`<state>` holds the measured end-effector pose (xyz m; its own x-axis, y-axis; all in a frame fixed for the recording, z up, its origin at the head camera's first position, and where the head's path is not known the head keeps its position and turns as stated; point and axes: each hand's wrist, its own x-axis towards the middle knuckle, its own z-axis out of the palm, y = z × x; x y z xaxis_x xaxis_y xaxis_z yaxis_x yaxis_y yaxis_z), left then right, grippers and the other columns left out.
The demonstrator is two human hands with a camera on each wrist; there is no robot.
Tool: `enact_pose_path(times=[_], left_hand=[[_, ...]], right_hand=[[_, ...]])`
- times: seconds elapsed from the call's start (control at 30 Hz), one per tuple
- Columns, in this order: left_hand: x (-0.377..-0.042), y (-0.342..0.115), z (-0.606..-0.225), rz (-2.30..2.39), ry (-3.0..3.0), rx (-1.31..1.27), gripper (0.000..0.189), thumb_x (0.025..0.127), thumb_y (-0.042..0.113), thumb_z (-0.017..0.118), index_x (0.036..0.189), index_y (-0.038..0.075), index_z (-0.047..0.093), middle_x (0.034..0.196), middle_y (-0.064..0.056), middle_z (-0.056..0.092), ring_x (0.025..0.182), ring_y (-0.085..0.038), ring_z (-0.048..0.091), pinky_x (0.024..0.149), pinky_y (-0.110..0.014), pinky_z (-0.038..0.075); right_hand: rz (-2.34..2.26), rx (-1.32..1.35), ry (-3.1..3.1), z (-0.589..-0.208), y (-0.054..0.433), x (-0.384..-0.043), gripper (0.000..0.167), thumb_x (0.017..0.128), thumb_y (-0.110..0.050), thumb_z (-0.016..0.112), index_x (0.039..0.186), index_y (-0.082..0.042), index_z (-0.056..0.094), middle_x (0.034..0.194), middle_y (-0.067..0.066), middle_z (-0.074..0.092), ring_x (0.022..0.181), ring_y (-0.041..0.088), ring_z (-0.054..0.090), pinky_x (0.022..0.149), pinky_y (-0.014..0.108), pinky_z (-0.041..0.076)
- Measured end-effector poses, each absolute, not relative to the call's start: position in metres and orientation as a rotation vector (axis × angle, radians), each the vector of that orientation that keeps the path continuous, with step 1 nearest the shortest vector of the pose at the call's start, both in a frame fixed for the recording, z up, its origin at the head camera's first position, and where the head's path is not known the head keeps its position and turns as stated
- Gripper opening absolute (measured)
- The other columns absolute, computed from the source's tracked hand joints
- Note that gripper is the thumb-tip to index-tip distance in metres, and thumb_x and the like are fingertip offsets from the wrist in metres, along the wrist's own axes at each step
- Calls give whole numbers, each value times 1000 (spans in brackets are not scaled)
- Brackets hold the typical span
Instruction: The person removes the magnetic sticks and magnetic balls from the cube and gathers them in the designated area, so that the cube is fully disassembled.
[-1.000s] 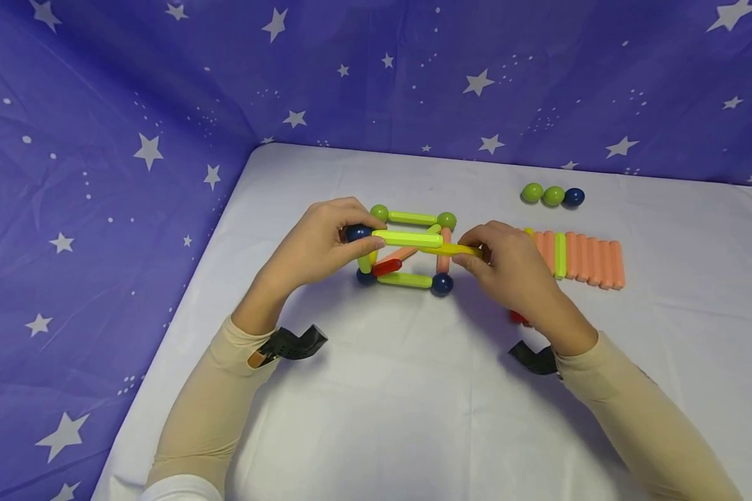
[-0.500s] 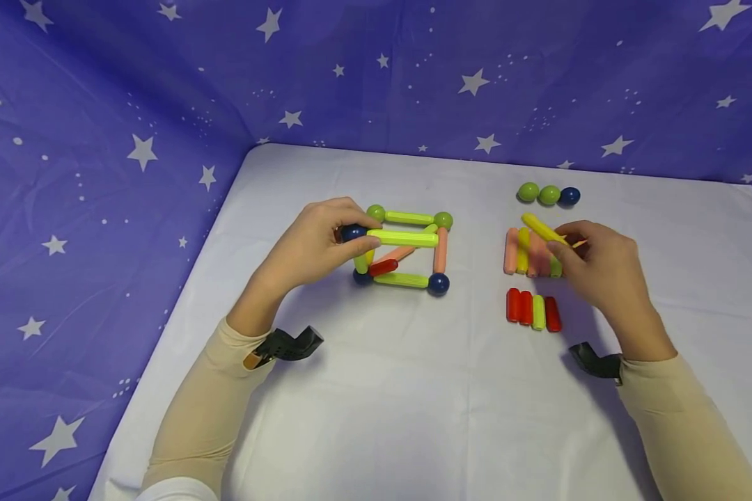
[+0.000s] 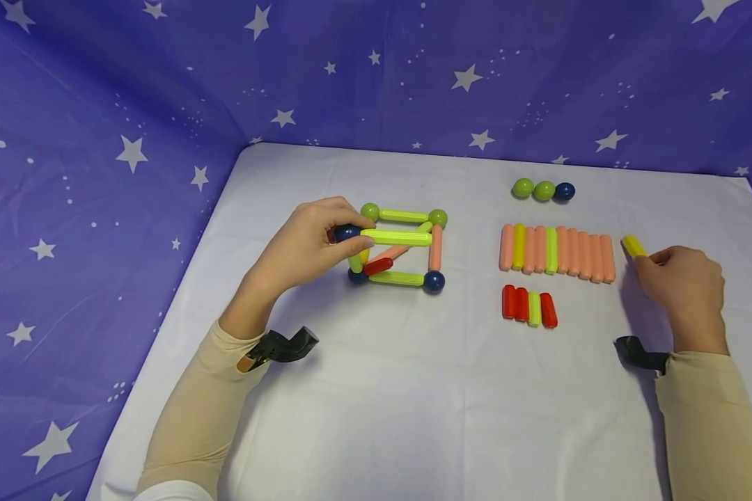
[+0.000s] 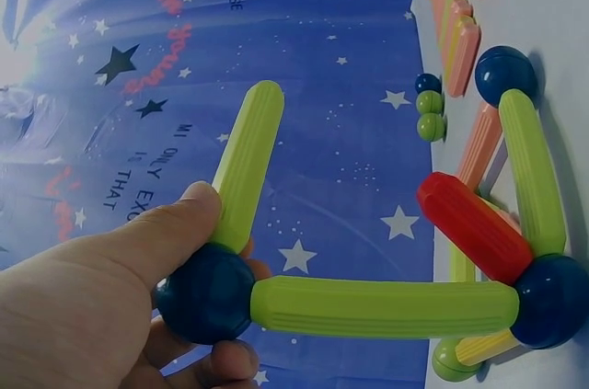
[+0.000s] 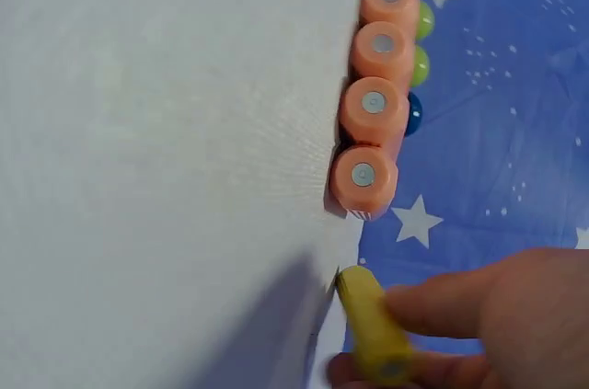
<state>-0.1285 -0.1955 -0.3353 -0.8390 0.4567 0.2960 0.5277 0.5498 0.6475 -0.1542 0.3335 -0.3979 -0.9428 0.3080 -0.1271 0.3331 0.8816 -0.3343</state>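
Note:
My left hand (image 3: pixel 303 243) grips a dark blue ball (image 4: pixel 204 292) at the top of a magnetic stick-and-ball frame. From that ball a lime rod (image 4: pixel 250 164) juts out with its far end free. Another lime rod (image 4: pixel 386 306) links the held ball to a blue ball (image 4: pixel 552 302) at a base corner, where a short red rod (image 4: pixel 474 228) slants up. The base has two green balls at its far corners and a blue ball (image 3: pixel 434 281) at near right. Off to the right, my right hand (image 3: pixel 683 289) pinches a yellow rod (image 3: pixel 633 245) beside the row of rods.
A row of mostly salmon rods (image 3: pixel 573 252) lies right of the frame, its near ends showing metal discs in the right wrist view. Short red rods (image 3: pixel 508 302) and a lime one lie in front. Behind are two green balls (image 3: pixel 544 191) and a blue ball (image 3: pixel 565 192).
My right hand has carried the yellow rod from the frame's free lime rod rightward, past the row, to its right end. My left hand keeps its grip on the blue ball.

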Motion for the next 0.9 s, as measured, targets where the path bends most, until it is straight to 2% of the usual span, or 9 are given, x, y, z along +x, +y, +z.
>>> enact_pose_path(times=[0.37, 0.9], left_hand=[[-127, -197, -334, -1179, -2687, -848, 22, 89, 27, 73, 107, 14, 74, 94, 7, 63, 73, -13, 50, 63, -30, 43], [-130, -195, -335, -1198, -2673, -861, 20, 89, 26, 73, 106, 14, 74, 93, 8, 62, 72, -12, 50, 62, -29, 42]], right_hand=[[-508, 485, 2824, -399, 327, -165, 65, 97, -48, 43, 123, 11, 51, 115, 32, 52, 95, 44, 48, 63, 46, 45], [-461, 365, 2910, -398, 315, -163, 58, 96, -40, 47, 123, 12, 49, 109, 33, 55, 90, 45, 53, 60, 47, 45]])
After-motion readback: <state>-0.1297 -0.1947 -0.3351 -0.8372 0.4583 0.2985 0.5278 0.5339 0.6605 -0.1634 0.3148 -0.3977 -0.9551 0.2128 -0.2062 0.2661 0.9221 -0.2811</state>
